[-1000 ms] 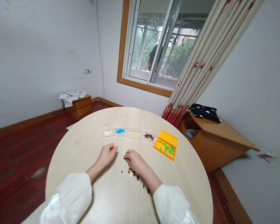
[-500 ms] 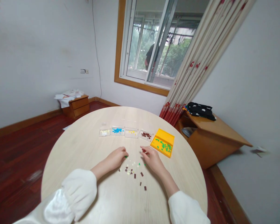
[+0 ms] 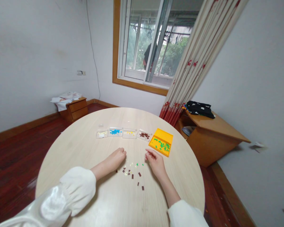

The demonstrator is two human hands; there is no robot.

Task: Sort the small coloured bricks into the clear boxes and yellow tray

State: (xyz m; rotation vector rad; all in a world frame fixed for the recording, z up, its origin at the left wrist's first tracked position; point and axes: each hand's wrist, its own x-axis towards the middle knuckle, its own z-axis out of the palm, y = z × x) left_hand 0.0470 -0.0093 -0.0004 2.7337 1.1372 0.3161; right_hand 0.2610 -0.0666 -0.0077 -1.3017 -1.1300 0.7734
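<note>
My left hand point(image 3: 117, 156) rests on the round pale wooden table point(image 3: 90, 157) as a closed fist; whatever is inside it is hidden. My right hand point(image 3: 155, 160) lies a hand's width to the right, thumb and forefinger pinched together, and I cannot make out a piece between them. Between and just below the hands lie several tiny loose pieces point(image 3: 130, 171), brown, white and green. Beyond them stands a row of small clear trays: pale pieces point(image 3: 102, 134), blue point(image 3: 115, 131), yellow point(image 3: 129, 133), brown point(image 3: 144, 135). A yellow box point(image 3: 166, 137) with green pieces sits nearest my right hand.
A low wooden cabinet point(image 3: 213, 135) with black cloth point(image 3: 198, 108) on it stands right of the table, under a striped curtain point(image 3: 191, 63). A small nightstand point(image 3: 77, 107) with papers sits by the far-left wall. A person point(image 3: 148, 56) is outside the window.
My right hand came off the loose pieces and moved right, toward the yellow box. My left hand shifted right to the pieces' left edge. The view has swung rightward.
</note>
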